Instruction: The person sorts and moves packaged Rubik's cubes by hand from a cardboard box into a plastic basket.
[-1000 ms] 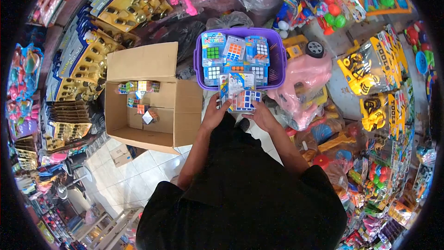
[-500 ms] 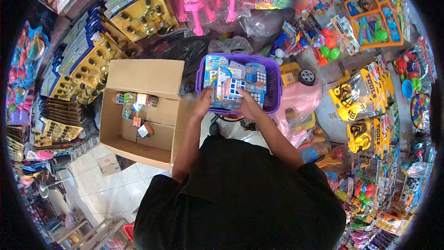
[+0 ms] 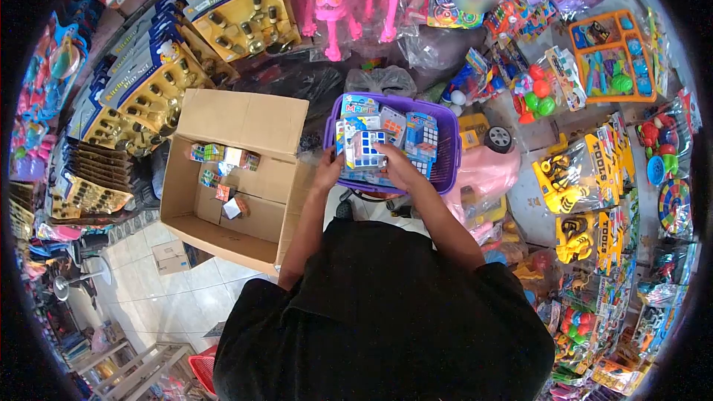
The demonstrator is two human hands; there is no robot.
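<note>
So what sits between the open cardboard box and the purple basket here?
In the head view, nothing stands between them: the cardboard box flap nearly meets the purple basket rim. Only the left hand crosses that narrow gap, gripping the puzzle-cube packs with the right hand.

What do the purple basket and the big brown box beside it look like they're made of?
The purple basket looks like moulded plastic: even colour, slotted walls, smooth rim. The brown box looks like plain matt cardboard, with folded-up flaps and creased edges. The cube packs in both hands seem to be printed card under clear glossy plastic.
</note>
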